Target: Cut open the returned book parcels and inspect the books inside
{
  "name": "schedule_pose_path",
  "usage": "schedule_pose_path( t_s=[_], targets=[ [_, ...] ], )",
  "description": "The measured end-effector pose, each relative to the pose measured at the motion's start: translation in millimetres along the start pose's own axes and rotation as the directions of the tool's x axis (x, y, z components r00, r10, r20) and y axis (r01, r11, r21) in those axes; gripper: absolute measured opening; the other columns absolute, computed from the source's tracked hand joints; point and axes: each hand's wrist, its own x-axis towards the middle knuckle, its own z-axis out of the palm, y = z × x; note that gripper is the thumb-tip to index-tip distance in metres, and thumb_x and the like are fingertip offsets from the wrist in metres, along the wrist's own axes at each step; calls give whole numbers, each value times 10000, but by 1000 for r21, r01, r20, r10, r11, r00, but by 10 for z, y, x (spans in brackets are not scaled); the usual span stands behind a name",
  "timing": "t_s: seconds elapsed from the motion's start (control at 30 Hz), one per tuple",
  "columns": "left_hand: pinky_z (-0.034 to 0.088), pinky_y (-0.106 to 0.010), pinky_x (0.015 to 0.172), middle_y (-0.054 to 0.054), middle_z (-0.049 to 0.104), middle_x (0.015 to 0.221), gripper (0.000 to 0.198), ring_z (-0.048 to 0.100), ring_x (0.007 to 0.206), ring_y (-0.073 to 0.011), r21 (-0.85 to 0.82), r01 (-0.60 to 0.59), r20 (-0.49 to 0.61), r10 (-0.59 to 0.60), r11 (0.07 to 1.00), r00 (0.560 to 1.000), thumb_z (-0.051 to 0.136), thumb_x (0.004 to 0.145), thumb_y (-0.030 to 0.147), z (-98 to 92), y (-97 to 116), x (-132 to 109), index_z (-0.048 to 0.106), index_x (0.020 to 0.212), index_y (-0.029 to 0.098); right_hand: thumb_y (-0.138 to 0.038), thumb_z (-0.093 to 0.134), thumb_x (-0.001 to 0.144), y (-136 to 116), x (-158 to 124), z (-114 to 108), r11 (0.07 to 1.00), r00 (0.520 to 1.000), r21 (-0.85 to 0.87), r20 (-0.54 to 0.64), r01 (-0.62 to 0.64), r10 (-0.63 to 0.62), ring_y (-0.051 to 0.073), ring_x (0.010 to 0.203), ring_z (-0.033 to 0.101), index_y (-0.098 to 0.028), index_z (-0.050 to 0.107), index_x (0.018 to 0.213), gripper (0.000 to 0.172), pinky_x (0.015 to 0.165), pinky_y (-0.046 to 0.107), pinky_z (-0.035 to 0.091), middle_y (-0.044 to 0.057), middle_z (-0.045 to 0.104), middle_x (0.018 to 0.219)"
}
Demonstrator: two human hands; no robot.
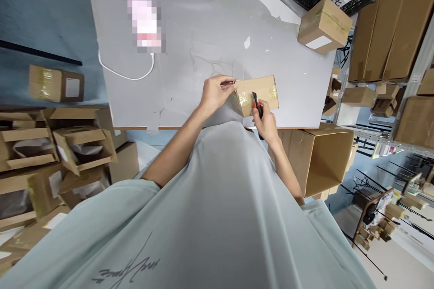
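The right hand [266,123] gripped a cutter [260,109], best kept shallow, clear of the left hand [215,93] pinching the box [255,85] at left.

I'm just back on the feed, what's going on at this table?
A person's right grip holds a red-and-black cutter over a taped cardboard box near the table's front edge. The left grip is at the box's left end. Clear tape shows on the box; whether the blade touches it is unclear.
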Motion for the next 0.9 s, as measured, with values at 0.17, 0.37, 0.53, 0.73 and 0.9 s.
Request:
schedule_pose_path(
  t_s=[0.17,0.37,0.53,0.73,0.9],
  targets=[
    [679,-464,1108,-74,824,1185,216,809,1090,-250,-10,-20,-2,20,1000,1000,787,920,244,10,-28,8,882,1107,195,-439,377,1214,-250,93,71,996,996,-49,28,81,-80,323,1362,773,-295,534,1706,537,1134,437,612,98,783,1519],
    [677,-481,1122,-56,801,1170,232,801,1121,-253,-60,-28,-12,27,998,1000,778,922,236,38,-79,0,880,1129,216,-438,360,1223,-317,129,66,986,993,-152,102,69,-54,347,1341,788,-267,498,1762,582,1136,465,608,122,800,1487],
    [688,-468,1111,-61,806,1187,229,805,1115,-254,-41,-26,-12,26,999,1000,778,933,232,46,-62,-21,879,1137,208,-464,316,1230,-348,110,125,973,994,-224,98,61,-40,381,1252,813,-258,414,1803,617,1105,518,618,146,846,1348],
    [698,-424,1098,-51,820,1197,227,813,1094,-229,-18,-29,-30,29,999,999,768,941,220,74,-38,-42,880,1138,209,-381,198,1208,-507,203,212,939,992,-344,120,0,44,409,1195,821,-203,375,1803,646,1078,575,622,201,851,1253],
    [710,-381,1058,-42,840,1157,184,826,1024,-206,-7,13,-57,-14,1000,998,782,925,171,121,47,-79,889,1071,200,-289,223,1198,-708,76,76,893,970,-447,187,-57,155,418,1183,816,-180,491,1712,589,1031,565,627,239,837,1252]
  ],
)
